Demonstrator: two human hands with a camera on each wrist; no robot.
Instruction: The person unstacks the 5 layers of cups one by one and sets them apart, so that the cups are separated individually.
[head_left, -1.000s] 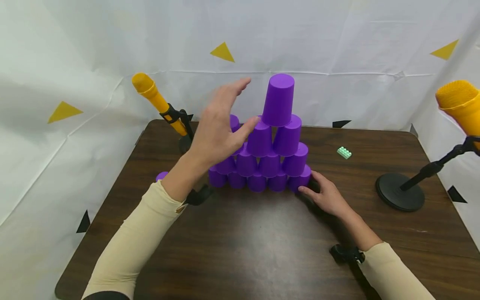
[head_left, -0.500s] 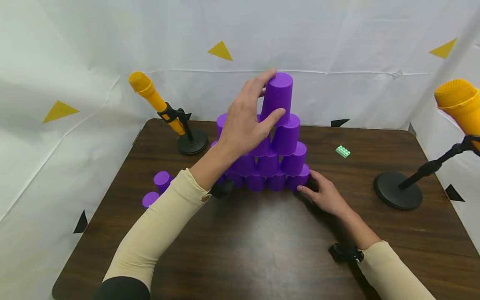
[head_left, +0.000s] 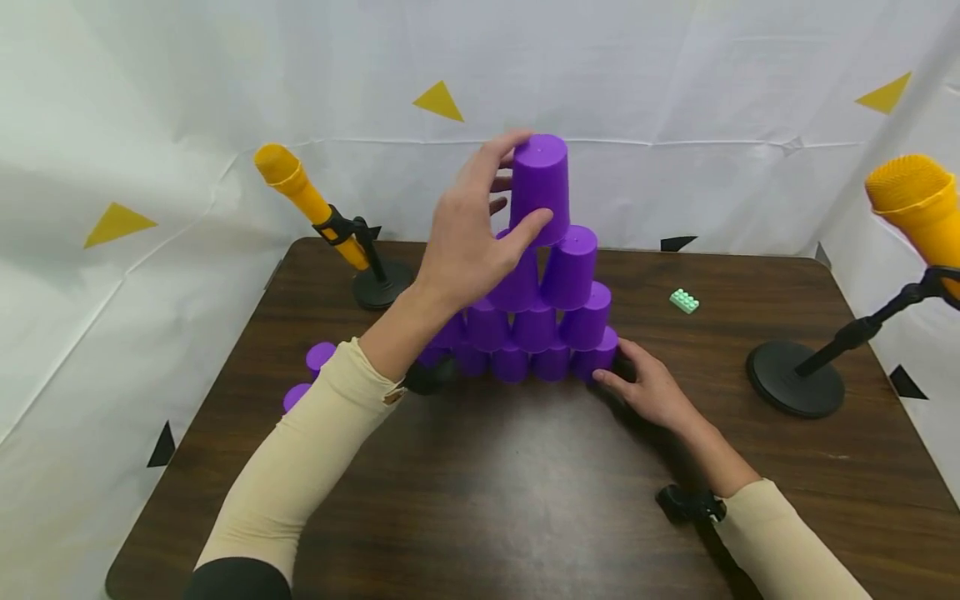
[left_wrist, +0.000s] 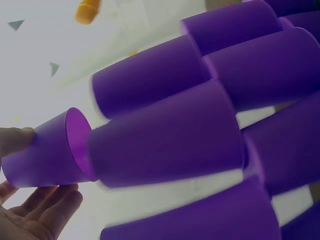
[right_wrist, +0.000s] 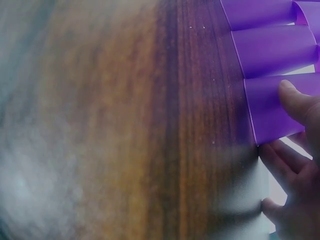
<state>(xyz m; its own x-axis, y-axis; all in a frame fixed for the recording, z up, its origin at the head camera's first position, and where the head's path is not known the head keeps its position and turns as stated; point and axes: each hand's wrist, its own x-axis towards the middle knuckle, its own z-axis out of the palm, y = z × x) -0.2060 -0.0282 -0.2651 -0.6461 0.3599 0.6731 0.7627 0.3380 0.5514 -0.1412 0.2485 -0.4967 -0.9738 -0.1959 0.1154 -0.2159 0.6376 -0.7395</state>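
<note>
In the head view, my left hand [head_left: 472,229] grips an upside-down purple cup [head_left: 542,187] at the top of a stepped stack of upside-down purple cups [head_left: 570,267]. The left wrist view shows this cup's open mouth [left_wrist: 79,142] by the base of the cup below; whether they touch I cannot tell. Thumb and fingers lie on opposite sides of it. My right hand [head_left: 648,387] is at the stack's right end, holding the bottom corner cup [right_wrist: 272,107] with the thumb on its near side and fingers behind. My left hand and forearm hide the stack's left side.
Two more purple cups [head_left: 320,357] stand left of the stack, partly behind my left sleeve. A yellow microphone [head_left: 300,187] on a black stand is behind them. Another yellow microphone [head_left: 911,196] stands at right. A mint toy brick [head_left: 684,301] lies on the brown table [head_left: 525,500].
My left hand has reached right to the top cup, taken hold of it, and shifted it slightly left and up. My right hand has stayed at the corner cup.
</note>
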